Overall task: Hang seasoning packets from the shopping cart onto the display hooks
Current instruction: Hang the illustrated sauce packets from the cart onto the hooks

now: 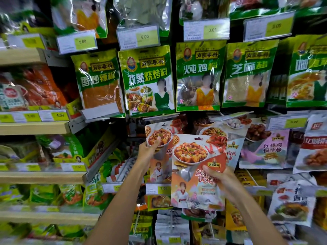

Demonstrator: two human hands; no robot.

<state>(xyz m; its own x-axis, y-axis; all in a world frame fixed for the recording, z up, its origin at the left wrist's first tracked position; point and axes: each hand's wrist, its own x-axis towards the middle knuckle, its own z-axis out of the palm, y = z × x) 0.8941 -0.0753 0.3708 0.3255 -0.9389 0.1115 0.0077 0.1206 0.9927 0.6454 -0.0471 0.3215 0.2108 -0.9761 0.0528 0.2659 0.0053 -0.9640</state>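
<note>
Right hand [223,183] pinches front tofu-sauce packet [196,167] at its right edge, thumb curled over the print, left hand [149,147] grips rear matching packet [159,135] at its upper left corner, both held up just below the hanging green packets [198,76], yellow price tag [163,188] beneath.

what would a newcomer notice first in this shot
Dead centre, the right hand holds a glossy orange-and-white sauce packet with a tofu dish printed on it. Just behind to its left, the left hand grips a matching packet. Above both hangs a row of bright green seasoning packets under yellow price tags.
</note>
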